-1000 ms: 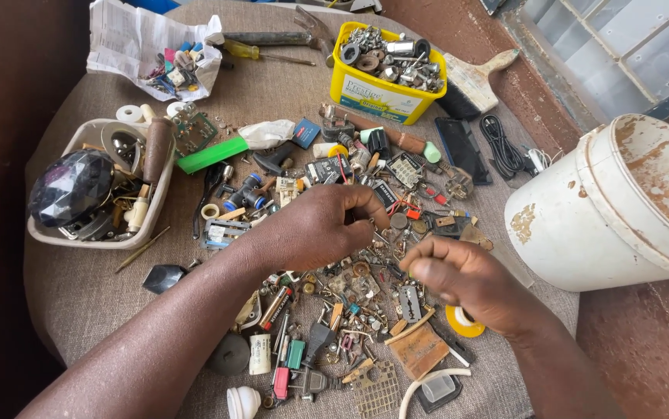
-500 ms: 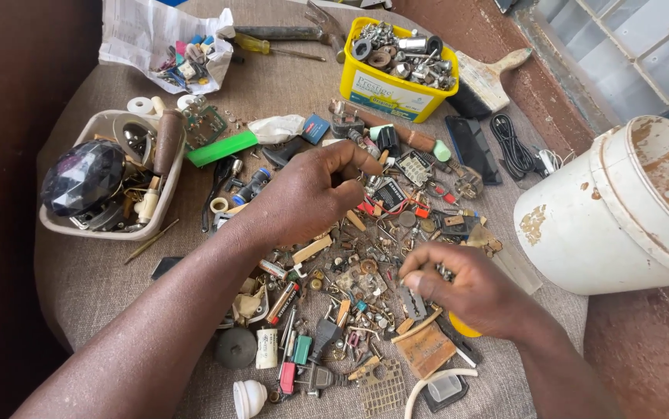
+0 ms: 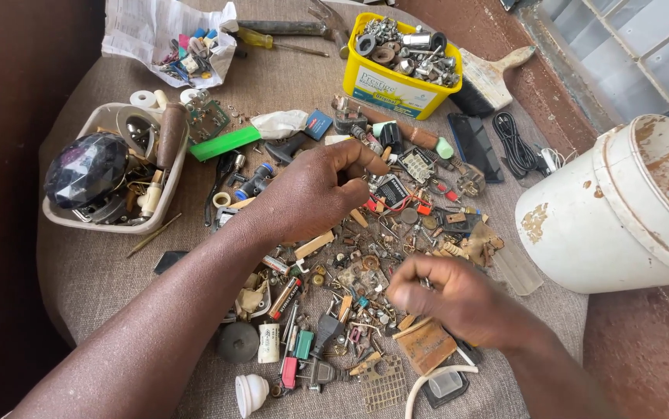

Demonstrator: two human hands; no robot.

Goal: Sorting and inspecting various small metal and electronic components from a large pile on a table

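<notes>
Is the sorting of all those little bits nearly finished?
Not nearly. Some looks done: the yellow tub is full of metal parts and the white tray holds bigger pieces. In hand: the left hand rests curled on the pile of small parts, and the right hand pinches at something tiny there; what it is cannot be told. Left: most bits lie scattered on the cloth.

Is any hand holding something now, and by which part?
Cannot be told: the right hand is closed over the small parts, and the left hand is curled; neither shows its contents.
</notes>
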